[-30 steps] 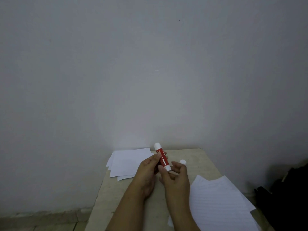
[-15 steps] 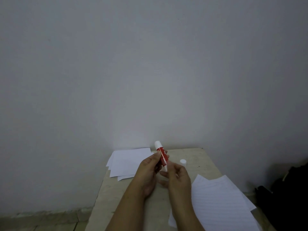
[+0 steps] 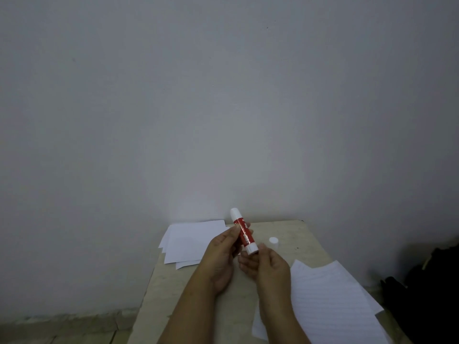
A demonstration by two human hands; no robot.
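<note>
A red glue stick [image 3: 244, 234] with white ends stands tilted above the beige table [image 3: 173, 289], its upper end leaning left toward the wall. My left hand [image 3: 219, 256] grips its red middle between thumb and fingers. My right hand [image 3: 269, 268] has its fingertips curled at the stick's lower white end, pinching it from below and from the right. A small white cap [image 3: 273, 242] stands on the table just right of my hands, apart from them.
A stack of white sheets [image 3: 191, 240] lies at the table's far left corner against the grey wall. Lined white sheets [image 3: 330, 304] cover the table's near right. A black bag [image 3: 427, 289] sits on the floor past the right edge.
My right hand's fingers covered the stick's lower end half a second ago; they have since slid down and the white end shows again. My left hand's grip and the cap have not moved.
</note>
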